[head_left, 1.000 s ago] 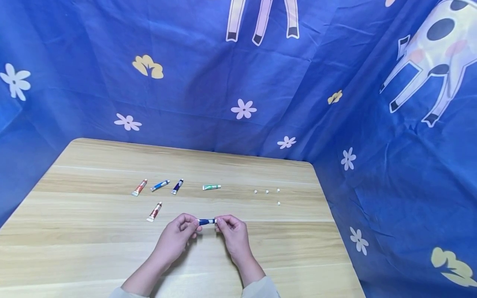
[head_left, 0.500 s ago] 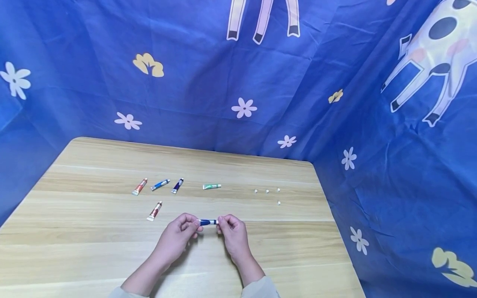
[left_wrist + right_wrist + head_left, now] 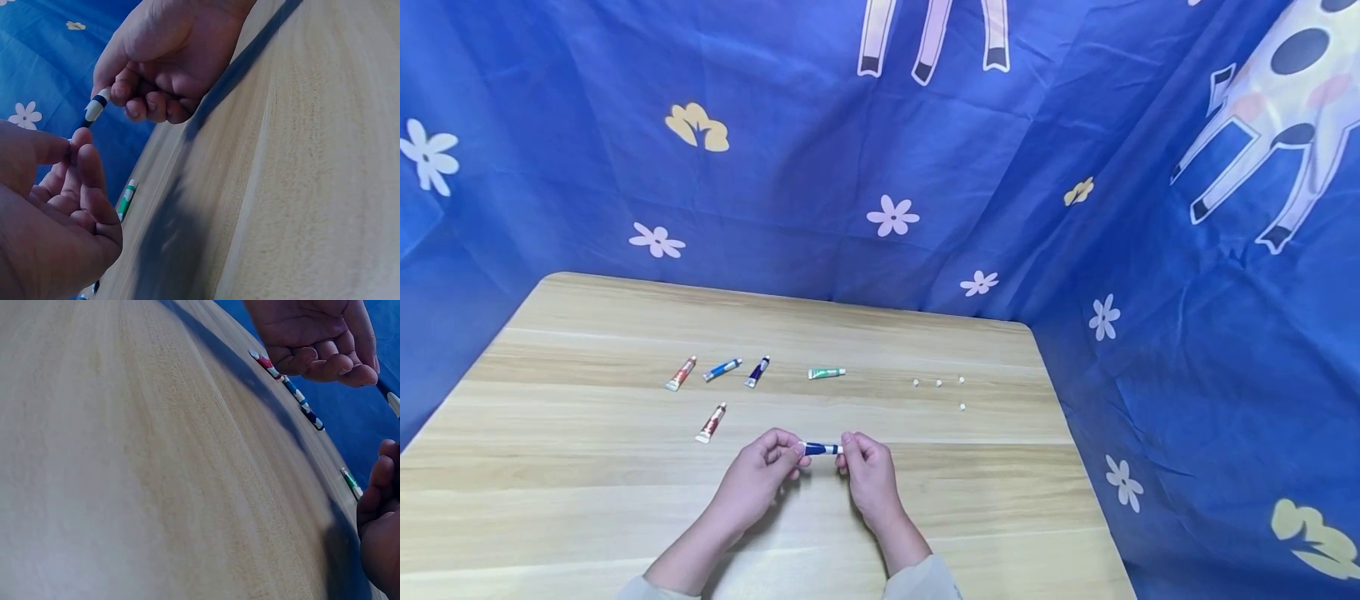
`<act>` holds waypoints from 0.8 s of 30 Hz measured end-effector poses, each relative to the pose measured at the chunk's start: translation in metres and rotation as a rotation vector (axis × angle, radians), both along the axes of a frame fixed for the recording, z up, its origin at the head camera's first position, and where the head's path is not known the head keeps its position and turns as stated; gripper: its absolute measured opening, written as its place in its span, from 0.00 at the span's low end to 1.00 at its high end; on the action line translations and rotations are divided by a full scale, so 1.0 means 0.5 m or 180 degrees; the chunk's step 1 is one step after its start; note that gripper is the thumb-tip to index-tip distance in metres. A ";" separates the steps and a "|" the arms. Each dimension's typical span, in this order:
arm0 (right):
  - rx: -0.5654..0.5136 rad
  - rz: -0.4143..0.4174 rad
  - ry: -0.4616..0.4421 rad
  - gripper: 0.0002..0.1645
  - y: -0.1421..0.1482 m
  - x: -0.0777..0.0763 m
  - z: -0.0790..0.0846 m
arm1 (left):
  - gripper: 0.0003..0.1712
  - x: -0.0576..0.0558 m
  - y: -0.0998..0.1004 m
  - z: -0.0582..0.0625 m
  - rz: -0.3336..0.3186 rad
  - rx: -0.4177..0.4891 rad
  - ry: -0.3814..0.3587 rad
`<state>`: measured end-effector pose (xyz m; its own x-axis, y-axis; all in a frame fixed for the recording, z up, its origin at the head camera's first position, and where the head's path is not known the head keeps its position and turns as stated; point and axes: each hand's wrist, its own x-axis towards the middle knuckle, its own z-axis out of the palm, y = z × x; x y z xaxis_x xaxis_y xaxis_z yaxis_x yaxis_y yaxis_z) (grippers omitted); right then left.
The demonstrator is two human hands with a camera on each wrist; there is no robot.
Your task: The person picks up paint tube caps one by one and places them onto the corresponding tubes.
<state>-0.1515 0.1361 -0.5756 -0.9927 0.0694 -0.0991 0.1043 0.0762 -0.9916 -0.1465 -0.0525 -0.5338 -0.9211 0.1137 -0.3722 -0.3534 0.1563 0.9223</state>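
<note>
A small dark blue paint tube [image 3: 820, 449] is stretched level between my two hands, above the table. My left hand [image 3: 758, 477] pinches its flat end between thumb and forefinger. At the capped end, my right hand [image 3: 872, 479] grips with thumb and fingers, hiding most of the cap. The left wrist view shows the tube's white and dark banded neck [image 3: 95, 110] running into the right fingertips. In the right wrist view, the left hand [image 3: 319, 347] has the tube's blue body [image 3: 383, 387] at its fingertips.
On the wooden table [image 3: 587, 500] lie an orange-red tube [image 3: 681, 373], a blue tube [image 3: 722, 370], a violet-blue tube [image 3: 757, 372], a green tube [image 3: 826, 373] and a dark red tube [image 3: 711, 422]. Several tiny white caps [image 3: 938, 383] lie at the right. Blue curtain [image 3: 790, 167] surrounds the table.
The tube has shifted slightly to the right in view. The right thumb has moved a little up and over the cap end. The left hand has barely moved.
</note>
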 end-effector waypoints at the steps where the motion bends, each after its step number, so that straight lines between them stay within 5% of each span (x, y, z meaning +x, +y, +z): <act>1: 0.0021 -0.0005 0.0024 0.29 0.000 0.000 0.000 | 0.10 0.000 0.000 0.000 -0.0004 0.0000 0.0002; 8: 0.0080 -0.0015 0.0036 0.31 -0.001 -0.003 -0.002 | 0.10 -0.004 0.000 -0.001 -0.0023 0.0004 -0.0007; 24: -0.0393 0.0233 -0.0063 0.30 0.010 -0.008 -0.005 | 0.09 -0.007 -0.003 -0.001 -0.0017 -0.0006 -0.0059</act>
